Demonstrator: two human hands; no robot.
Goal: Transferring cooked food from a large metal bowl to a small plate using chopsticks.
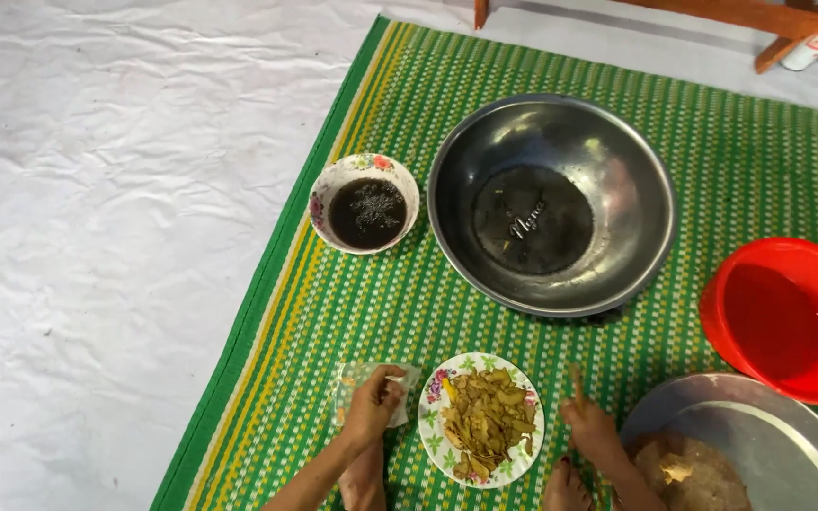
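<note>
The left hand [371, 407] lay palm down on a small clear plastic bag [357, 383], its fingers curled together and pressing the bag to the green woven mat [333, 312]. The bag lay flat, just left of a floral plate [433, 431], its long side running roughly across the view; most of it was covered by the hand, so which way its mouth pointed could not be told. The right hand [591, 431] rested on the mat at the other side of the plate, its grip closed loosely with one finger stretched up and away from the person; it held nothing that could be seen. A bare foot showed below each hand at the bottom edge.

Between the two hands the plate carried a heap of dried yellow-brown leaf pieces [485, 421]. Just right of the right hand stood a round metal tray [788, 445] with a brownish lump near its lower edge. Beyond that, a red plastic basin [783, 317] sat partly against the tray's far rim. Farther out, in the middle of the mat, stood a large steel bowl [551, 203], and just beside it to the left a small floral bowl [319, 203] of dark liquid [366, 213]. White sheeting [115, 237] covered the floor left of the mat.
</note>
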